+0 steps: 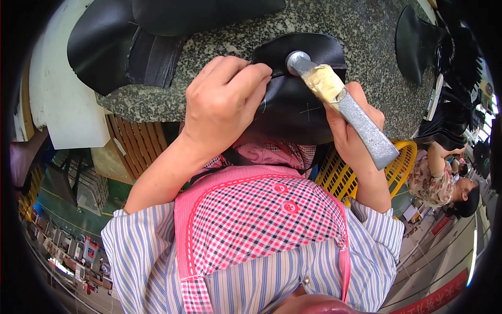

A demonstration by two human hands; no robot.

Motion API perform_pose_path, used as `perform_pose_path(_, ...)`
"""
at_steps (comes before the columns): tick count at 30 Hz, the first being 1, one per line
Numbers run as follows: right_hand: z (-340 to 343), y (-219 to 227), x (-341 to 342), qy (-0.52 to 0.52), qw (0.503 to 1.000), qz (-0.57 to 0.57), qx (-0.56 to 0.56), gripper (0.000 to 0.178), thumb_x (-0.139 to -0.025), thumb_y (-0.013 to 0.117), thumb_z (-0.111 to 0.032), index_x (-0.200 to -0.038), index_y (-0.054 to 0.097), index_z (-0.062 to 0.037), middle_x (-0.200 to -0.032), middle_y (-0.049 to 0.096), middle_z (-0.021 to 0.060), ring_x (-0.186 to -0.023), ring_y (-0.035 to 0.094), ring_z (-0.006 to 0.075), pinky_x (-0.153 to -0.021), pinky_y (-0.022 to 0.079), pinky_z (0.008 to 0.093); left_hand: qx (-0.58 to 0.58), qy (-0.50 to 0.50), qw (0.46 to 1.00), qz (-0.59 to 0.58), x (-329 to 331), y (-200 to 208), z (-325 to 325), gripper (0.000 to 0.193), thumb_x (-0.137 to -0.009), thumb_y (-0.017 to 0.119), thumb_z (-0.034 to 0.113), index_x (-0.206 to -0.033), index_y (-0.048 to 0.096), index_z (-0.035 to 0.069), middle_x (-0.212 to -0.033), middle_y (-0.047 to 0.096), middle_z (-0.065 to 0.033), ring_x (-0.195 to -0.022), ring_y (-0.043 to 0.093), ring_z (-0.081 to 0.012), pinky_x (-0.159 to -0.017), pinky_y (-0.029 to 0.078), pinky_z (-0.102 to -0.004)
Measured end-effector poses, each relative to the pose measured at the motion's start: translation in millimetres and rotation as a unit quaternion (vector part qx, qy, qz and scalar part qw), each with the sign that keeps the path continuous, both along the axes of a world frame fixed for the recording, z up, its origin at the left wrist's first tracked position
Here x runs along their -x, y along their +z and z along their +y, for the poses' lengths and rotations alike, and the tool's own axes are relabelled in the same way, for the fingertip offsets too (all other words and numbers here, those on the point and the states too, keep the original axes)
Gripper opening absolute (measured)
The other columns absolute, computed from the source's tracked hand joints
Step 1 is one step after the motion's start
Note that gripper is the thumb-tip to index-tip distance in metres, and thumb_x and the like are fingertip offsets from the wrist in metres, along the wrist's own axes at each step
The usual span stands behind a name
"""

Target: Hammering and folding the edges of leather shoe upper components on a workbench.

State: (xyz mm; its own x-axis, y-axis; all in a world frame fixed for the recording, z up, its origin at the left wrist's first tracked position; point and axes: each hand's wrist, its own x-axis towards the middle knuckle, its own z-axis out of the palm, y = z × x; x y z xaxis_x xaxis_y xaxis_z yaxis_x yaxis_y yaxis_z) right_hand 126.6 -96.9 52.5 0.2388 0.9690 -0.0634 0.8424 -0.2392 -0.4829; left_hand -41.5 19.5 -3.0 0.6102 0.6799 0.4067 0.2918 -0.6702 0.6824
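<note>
A black leather piece lies at the edge of the speckled stone worktop, partly hanging over it toward me. It has a seam across it and small pale marks, one shaped like a cross. My left hand pinches the left edge of this piece near the seam. In my right hand is a grey metal hammer with yellowish tape wrapped round its middle. Its round face rests on or just over the leather by the seam; I cannot tell whether it touches. The hammer hides part of my right fingers.
Other black leather pieces lie at the far left of the stone worktop, and one more at the right. Below on the right is a yellow plastic basket. A slatted wooden piece is at lower left. Another person is at right.
</note>
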Motion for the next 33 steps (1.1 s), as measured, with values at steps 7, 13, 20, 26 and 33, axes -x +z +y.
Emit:
perform_pose_path(7,7,21,-3,-0.062,0.996,0.055,-0.045,0.016,-0.084,0.059,-0.005,-0.098,0.058,0.0027,-0.080,0.062,0.0079,-0.074,0.060,0.0132,-0.069,0.046,0.0247,0.088,0.027,0.993,0.079,-6,11,4,0.004,-0.069,0.064,0.006,-0.073,0.062,0.005,-0.066,0.056,-0.0077,-0.065,0.058,-0.0250,-0.058,0.048,-0.0344)
perform_pose_path(13,19,22,0,-0.023,0.996,0.040,0.079,0.006,-0.082,0.059,-0.002,-0.088,0.057,-0.0013,-0.075,0.060,0.0118,-0.066,0.062,0.0168,-0.059,0.047,0.0288,0.084,0.017,0.993,0.082,-5,13,6,0.005,-0.071,0.066,0.004,-0.076,0.065,0.004,-0.066,0.059,-0.0063,-0.057,0.059,-0.0178,-0.052,0.046,-0.0268)
perform_pose_path(20,11,6,-2,0.017,0.998,0.022,0.049,0.009,-0.085,0.059,-0.009,-0.086,0.052,-0.0020,-0.061,0.052,0.0104,-0.053,0.055,0.0142,-0.050,0.042,0.0259,0.087,-0.003,0.994,0.063,1,9,4,0.010,-0.070,0.067,0.002,-0.080,0.065,0.005,-0.070,0.060,-0.0066,-0.062,0.060,-0.0190,-0.053,0.046,-0.0265)
perform_pose_path(26,7,3,-6,0.004,1.000,0.014,0.025,0.011,-0.085,0.059,-0.009,-0.088,0.053,-0.0012,-0.061,0.051,0.0086,-0.051,0.049,0.0103,-0.049,0.040,0.0241,0.098,0.018,0.995,0.020,4,11,1,0.011,-0.069,0.068,0.001,-0.078,0.063,0.004,-0.070,0.060,-0.0061,-0.061,0.058,-0.0184,-0.054,0.045,-0.0270)
perform_pose_path(33,9,17,1,0.043,0.987,0.013,-0.155,0.013,-0.082,0.060,-0.003,-0.093,0.058,0.0020,-0.082,0.062,0.0096,-0.077,0.062,0.0211,-0.074,0.046,0.0270,0.110,0.021,0.993,0.043,0,11,5,0.007,-0.067,0.060,0.002,-0.069,0.055,0.006,-0.063,0.055,-0.0075,-0.062,0.057,-0.0267,-0.057,0.046,-0.0359)
